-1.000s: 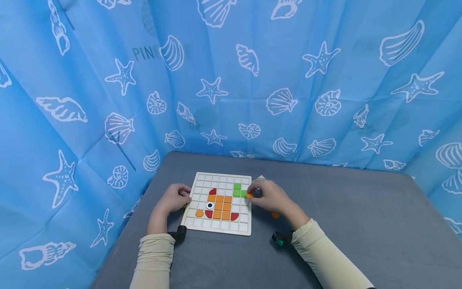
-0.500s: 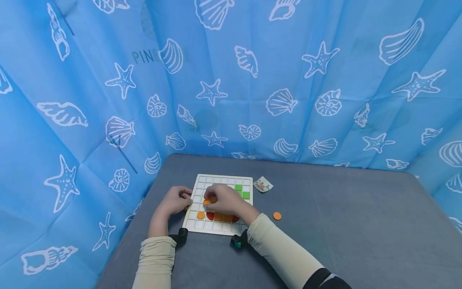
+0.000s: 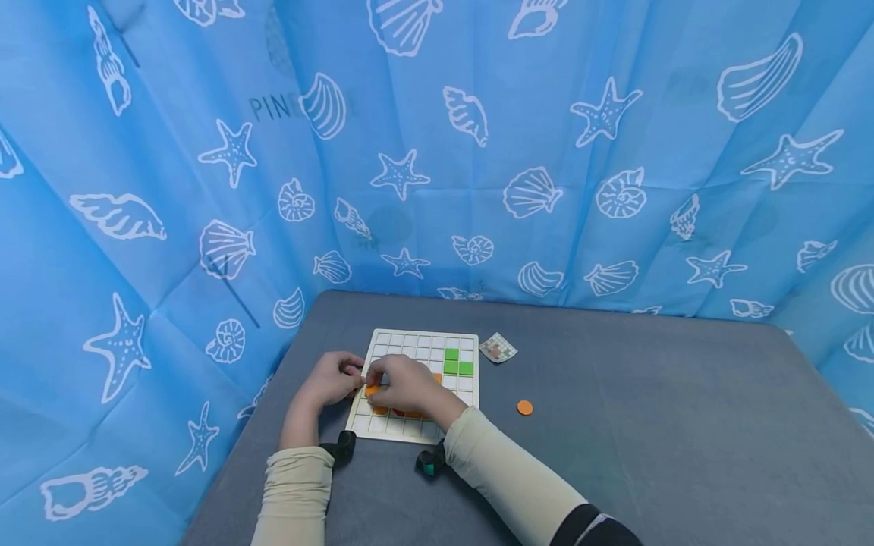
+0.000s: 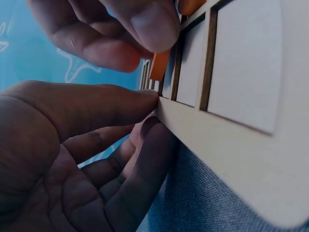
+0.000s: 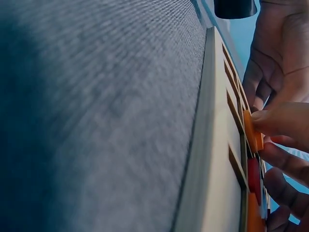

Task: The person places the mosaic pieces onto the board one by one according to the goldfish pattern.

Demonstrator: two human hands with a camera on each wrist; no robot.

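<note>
In the head view a pale wooden grid board [image 3: 362, 425] lies on the grey table. My left hand [image 3: 332, 379] pinches its left edge, thumb on the rim and fingers below, as the left wrist view shows. My right hand [image 3: 410, 390] reaches across the board and pinches an orange disc [image 3: 372, 390] over the leftmost squares, just above another orange disc [image 3: 379, 410]. In the left wrist view the held disc [image 4: 160, 65] is on edge, close over the grid. My right hand hides most of the orange and red pieces; green squares [image 3: 451, 367] show at the upper right.
A loose orange disc [image 3: 524, 408] lies on the table right of the board. Beside the board's upper right corner is a small patterned card [image 3: 498, 348]. A blue shell-print curtain [image 3: 437, 189] hangs behind the table.
From the board's right edge, my right hand has moved left across it with an orange piece, reaching the left columns. My left hand stays at the left edge.
</note>
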